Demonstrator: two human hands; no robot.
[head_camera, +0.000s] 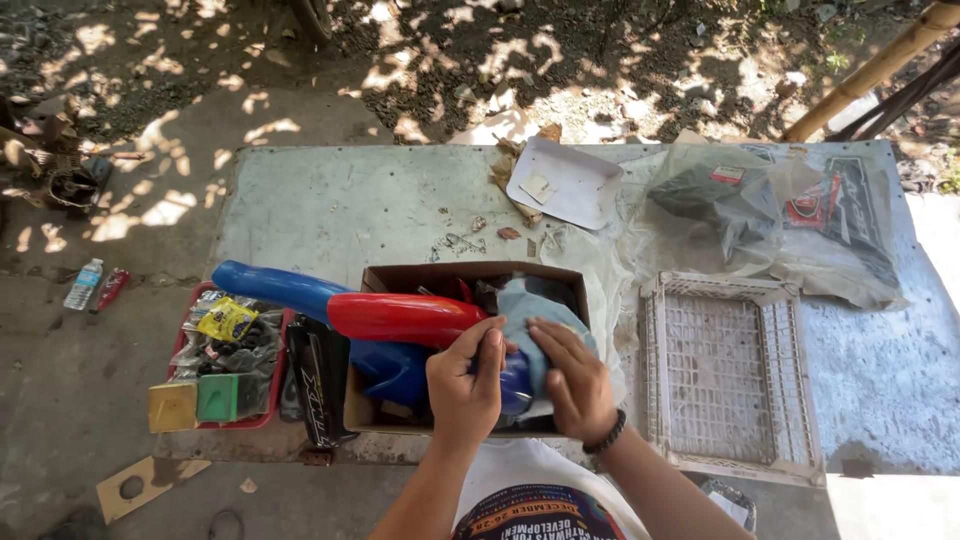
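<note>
White wire basket (728, 375), bagged dark parts (790, 215), red tray (262, 415), white card (565, 182) on the table (330, 205).
</note>
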